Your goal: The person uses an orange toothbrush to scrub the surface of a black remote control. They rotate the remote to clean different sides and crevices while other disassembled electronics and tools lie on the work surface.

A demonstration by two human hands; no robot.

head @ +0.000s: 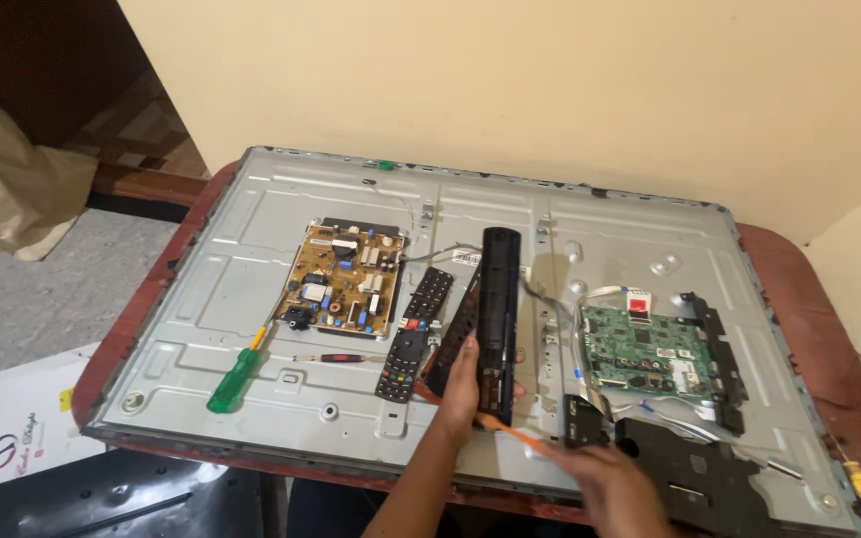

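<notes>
My left hand (pixel 462 384) grips the black remote shell (pixel 497 319) upright at frame centre; my right hand (pixel 605 478) pinches an orange tool (pixel 510 434) (blurred) against its lower edge.

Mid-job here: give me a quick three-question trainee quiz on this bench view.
1. True or false: the left hand holds the long black remote casing upright over the metal back panel.
2. Which tool lies nearest the panel's near-left corner?
A. green-handled screwdriver
B. pliers
C. hammer
3. Fill in: the right hand holds a thin ____ tool at the casing's lower end.

Key
1. True
2. A
3. orange
</notes>
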